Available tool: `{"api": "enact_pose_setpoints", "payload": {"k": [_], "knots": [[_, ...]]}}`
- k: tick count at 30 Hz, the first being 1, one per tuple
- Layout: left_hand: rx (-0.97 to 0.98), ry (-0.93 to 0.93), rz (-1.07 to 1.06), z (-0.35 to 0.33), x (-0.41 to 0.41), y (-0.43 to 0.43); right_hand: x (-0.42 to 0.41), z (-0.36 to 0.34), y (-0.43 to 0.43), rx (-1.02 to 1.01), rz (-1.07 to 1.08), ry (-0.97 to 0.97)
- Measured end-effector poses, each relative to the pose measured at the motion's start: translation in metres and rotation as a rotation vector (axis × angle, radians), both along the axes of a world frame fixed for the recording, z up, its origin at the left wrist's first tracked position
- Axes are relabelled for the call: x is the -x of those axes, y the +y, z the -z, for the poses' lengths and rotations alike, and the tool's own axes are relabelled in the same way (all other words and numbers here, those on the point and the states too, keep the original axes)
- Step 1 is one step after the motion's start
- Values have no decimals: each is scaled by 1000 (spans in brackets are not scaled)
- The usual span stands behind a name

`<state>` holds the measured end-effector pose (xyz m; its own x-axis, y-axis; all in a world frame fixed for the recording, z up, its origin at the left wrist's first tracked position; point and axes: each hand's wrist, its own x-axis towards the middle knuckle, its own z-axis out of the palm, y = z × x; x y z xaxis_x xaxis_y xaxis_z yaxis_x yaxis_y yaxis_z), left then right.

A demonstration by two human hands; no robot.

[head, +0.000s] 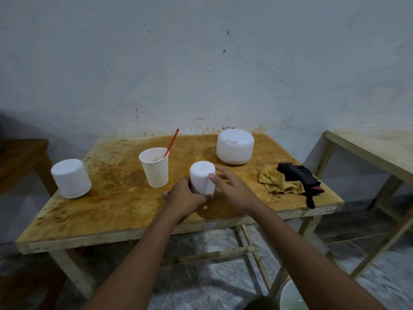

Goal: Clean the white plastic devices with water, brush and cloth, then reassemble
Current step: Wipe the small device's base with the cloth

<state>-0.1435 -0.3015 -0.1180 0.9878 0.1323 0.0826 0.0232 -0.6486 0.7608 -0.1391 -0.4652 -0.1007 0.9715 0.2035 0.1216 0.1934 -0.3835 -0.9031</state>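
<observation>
Left hand (183,198) is curled round a small white device (201,176), right hand (234,189) laid open against it, on a stained table (100,209) beside a scuffed wall (201,63).

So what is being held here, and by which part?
The left hand grips the small white device around its base; the right hand just touches its side with the thumb.

A rough workroom: stained plywood table (111,209) against a scuffed wall (201,63).

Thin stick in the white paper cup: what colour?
The thin stick is orange-red; head view.
</observation>
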Motion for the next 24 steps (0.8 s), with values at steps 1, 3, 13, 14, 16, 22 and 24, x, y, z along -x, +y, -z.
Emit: {"api": "enact_pose_setpoints", "payload": {"k": [1,3,13,14,16,22,24], "knots": [[25,-8,-3,-1,-2,-3,-3,-4,-6,12,21,-14],[64,-22,-18,-6,-8,-9,-10,-12,-20,88,108,-99],[17,-22,-138,-9,-89,-43,-100,-41,-74,614,366,-265],[9,-30,-151,-6,-97,-44,-107,-39,-74,632,354,-248],[-17,-25,-173,-2,-112,-46,-119,-35,-73,664,331,-219],[-22,17,-237,3,-143,-50,-133,-19,-70,559,369,-246],[-19,11,-247,5,-148,-52,-134,-15,-68,531,379,-266]]}}
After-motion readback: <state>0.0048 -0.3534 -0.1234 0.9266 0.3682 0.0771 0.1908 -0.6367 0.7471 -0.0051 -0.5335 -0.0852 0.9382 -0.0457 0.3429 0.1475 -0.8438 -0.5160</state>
